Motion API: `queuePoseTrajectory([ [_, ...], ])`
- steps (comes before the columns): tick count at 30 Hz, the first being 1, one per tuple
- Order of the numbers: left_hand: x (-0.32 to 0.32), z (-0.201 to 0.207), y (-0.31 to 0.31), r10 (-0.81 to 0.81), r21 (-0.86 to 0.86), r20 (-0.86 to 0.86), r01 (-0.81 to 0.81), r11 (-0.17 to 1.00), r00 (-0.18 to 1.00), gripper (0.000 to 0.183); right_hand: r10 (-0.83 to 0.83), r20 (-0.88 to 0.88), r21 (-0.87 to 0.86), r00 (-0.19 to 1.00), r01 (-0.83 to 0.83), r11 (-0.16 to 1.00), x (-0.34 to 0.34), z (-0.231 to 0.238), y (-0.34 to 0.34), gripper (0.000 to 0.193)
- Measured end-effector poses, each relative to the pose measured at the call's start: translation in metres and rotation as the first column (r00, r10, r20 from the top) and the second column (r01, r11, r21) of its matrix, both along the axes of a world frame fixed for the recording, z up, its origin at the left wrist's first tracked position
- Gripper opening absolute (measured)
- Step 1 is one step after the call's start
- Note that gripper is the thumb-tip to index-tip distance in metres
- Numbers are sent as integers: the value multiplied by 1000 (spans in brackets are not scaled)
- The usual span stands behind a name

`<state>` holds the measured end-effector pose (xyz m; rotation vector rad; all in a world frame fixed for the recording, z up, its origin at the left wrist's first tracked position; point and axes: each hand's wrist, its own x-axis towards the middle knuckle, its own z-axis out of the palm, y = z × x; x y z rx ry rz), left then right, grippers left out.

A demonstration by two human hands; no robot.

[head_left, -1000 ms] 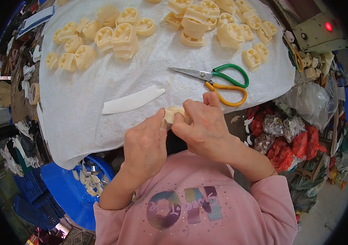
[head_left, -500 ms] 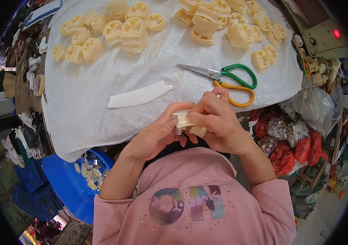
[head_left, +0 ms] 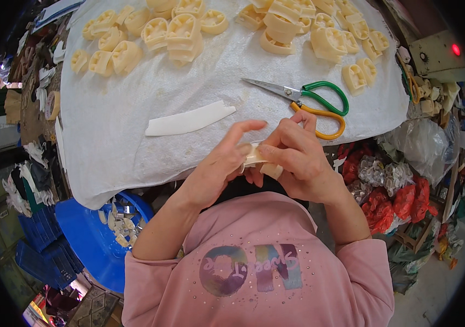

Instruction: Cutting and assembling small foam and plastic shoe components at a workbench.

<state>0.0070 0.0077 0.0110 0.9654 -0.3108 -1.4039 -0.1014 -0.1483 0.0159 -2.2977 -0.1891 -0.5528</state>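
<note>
In front of my body, just off the table's near edge, both hands hold a small cream moulded shoe heel [head_left: 254, 156]. My left hand [head_left: 213, 171] grips its left side with thumb and lower fingers, while the index finger stretches out above it. My right hand [head_left: 300, 158] is closed round the right side, thumb pressed on the pale surface. Fingers hide part of the heel. Beyond my hands lies a curved white strip [head_left: 189, 120]. Scissors [head_left: 288, 92] with one green and one yellow handle rest on the cloth close to my right hand.
Cream heels are heaped at the far left [head_left: 126, 57] and far right [head_left: 328, 43] of the white cloth [head_left: 205, 82]. A blue basin [head_left: 79, 229] with scraps stands low on the left. Red plastic bags [head_left: 407, 193] lie low right, below a box with a red light [head_left: 455, 49].
My left index finger has lifted off the heel and straightened. The heel has shifted slightly right in my hands. The table things appear a little higher and further right in the picture.
</note>
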Motion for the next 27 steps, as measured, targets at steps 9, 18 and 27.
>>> queuePoseTrajectory([
  [9,-21,-16,7,572,-372,520,-434,820,634,13,-46,-9,32,999,46,998,-4,3,-5,29],
  [18,-17,-9,1,446,-351,842,-319,880,303,14,18,-77,62,997,-13,998,-6,-1,-6,27],
  [27,-11,-9,-8,422,-421,906,-133,897,-23,7,23,-107,22,994,-21,1000,-9,-1,-10,32],
])
